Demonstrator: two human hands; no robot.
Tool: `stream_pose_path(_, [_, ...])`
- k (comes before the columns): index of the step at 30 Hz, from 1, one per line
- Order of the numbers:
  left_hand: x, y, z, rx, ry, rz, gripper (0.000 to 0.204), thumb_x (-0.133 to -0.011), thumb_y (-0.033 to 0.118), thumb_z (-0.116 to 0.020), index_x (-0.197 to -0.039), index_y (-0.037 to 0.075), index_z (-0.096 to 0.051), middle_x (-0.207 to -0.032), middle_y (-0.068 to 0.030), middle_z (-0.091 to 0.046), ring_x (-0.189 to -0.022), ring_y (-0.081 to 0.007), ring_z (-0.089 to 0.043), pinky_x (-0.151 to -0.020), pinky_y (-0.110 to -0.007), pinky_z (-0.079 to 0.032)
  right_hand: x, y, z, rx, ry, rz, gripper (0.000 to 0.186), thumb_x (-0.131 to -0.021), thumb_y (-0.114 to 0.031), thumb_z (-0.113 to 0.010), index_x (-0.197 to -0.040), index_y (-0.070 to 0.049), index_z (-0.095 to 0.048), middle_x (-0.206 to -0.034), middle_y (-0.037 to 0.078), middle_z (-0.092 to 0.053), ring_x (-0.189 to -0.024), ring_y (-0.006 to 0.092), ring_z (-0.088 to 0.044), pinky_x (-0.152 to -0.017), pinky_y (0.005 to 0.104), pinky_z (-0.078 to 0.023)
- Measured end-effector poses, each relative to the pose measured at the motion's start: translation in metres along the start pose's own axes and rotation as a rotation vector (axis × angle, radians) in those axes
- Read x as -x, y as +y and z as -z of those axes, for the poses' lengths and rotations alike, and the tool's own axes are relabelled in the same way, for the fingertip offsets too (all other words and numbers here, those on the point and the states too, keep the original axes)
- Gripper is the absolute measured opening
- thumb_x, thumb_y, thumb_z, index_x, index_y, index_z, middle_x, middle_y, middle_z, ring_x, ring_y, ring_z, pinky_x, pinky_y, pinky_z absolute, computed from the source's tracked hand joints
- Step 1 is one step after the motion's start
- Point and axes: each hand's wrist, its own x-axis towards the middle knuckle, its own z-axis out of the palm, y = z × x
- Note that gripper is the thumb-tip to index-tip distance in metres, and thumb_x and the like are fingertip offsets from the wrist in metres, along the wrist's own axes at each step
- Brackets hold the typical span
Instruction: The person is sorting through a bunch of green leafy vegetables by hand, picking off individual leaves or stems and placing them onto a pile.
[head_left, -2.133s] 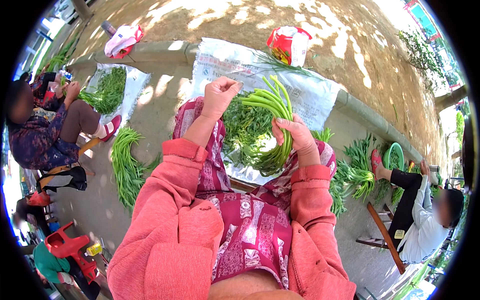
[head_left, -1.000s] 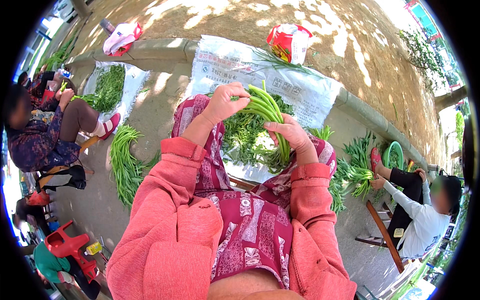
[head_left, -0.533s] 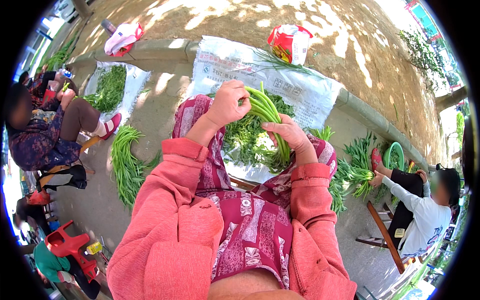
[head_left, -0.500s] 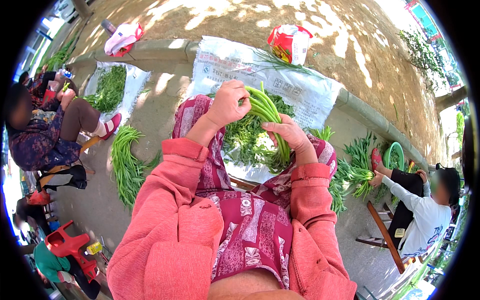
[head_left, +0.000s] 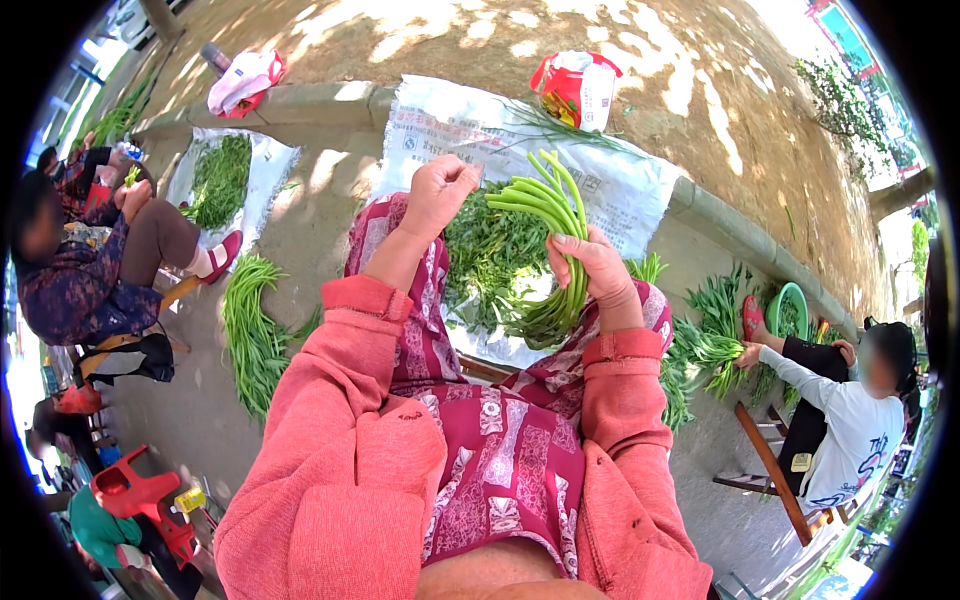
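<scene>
My right hand [head_left: 587, 268] grips a bunch of long green stems [head_left: 540, 210], whose cut-looking pale ends fan up and leftward while leaves hang below. My left hand [head_left: 439, 194] is raised left of the bunch, apart from it, fingers pinched; whether anything small is between them I cannot make out. Below and between my knees a heap of leafy greens [head_left: 480, 250] lies on a white woven sack [head_left: 420, 125]. A loose pile of long stems [head_left: 255, 335] lies by my left leg, and more greens [head_left: 690, 360] lie beside my right knee.
Co-workers sit on low seats at left [head_left: 70, 280] and right [head_left: 840, 425]. Another sack with greens [head_left: 180, 175] lies at left, a green basin [head_left: 789, 315] at right. A red bag [head_left: 578, 88] stands by the curb [head_left: 330, 100]. A red plastic stool [head_left: 130, 490] is lower left.
Since half a second ago my left hand has moved up and away from the bunch, and my right hand has lifted slightly, the stem tops spreading leftward. The right co-worker has shifted slightly.
</scene>
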Motion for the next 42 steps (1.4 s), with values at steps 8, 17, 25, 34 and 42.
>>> stream_pose_path(8, [0.004, 0.006, -0.002, 0.142, -0.159, -0.113, 0.016, -0.084, 0.01, -0.065, -0.097, 0.001, -0.068, -0.09, -0.0034, -0.062, -0.083, -0.012, -0.06, -0.076, -0.026, -0.048, -0.006, 0.003, -0.005, 0.042, 0.013, -0.071, 0.019, -0.088, -0.022, -0.063, -0.089, -0.004, -0.057, -0.059, 0.003, -0.053, -0.046, 0.0105, -0.047, -0.044, 0.0233, -0.037])
stream_pose_path(17, [0.006, 0.006, -0.004, -0.003, -0.245, -0.272, 0.015, -0.082, 0.008, -0.066, -0.094, 0.0, -0.068, -0.082, -0.006, -0.06, -0.079, -0.0169, -0.06, -0.073, -0.027, -0.047, -0.01, 0.003, -0.009, 0.107, 0.043, -0.129, 0.018, -0.088, -0.021, -0.063, -0.089, -0.004, -0.056, -0.058, 0.004, -0.053, -0.045, 0.0115, -0.048, -0.044, 0.0239, -0.04])
stream_pose_path(25, [0.006, 0.009, -0.005, -0.01, -0.255, -0.262, 0.011, -0.081, 0.006, -0.065, -0.09, -0.001, -0.067, -0.078, -0.0064, -0.058, -0.074, -0.0176, -0.058, -0.071, -0.029, -0.046, -0.008, 0.001, -0.01, 0.114, 0.052, -0.158, 0.019, -0.087, -0.021, -0.065, -0.091, -0.004, -0.058, -0.061, 0.001, -0.053, -0.048, 0.0093, -0.049, -0.043, 0.0223, -0.039])
stream_pose_path(34, [0.007, 0.011, -0.006, -0.064, -0.196, -0.295, 0.007, -0.076, 0.003, -0.064, -0.082, -0.001, -0.064, -0.075, -0.0076, -0.057, -0.071, -0.0197, -0.057, -0.069, -0.03, -0.045, -0.011, 0.003, -0.011, 0.152, 0.043, -0.159, 0.02, -0.087, -0.021, -0.065, -0.094, -0.004, -0.058, -0.063, 0.001, -0.054, -0.048, 0.0089, -0.049, -0.043, 0.0224, -0.039])
stream_pose_path(42, [0.01, 0.016, -0.012, -0.145, -0.131, -0.331, 0.002, -0.074, -0.001, -0.059, -0.076, -0.001, -0.058, -0.07, -0.0078, -0.05, -0.068, -0.0198, -0.053, -0.064, -0.029, -0.043, -0.01, 0.001, -0.016, 0.153, 0.048, -0.156, 0.021, -0.087, -0.021, -0.066, -0.094, -0.004, -0.058, -0.064, 0.0, -0.053, -0.05, 0.0084, -0.049, -0.044, 0.0228, -0.04])
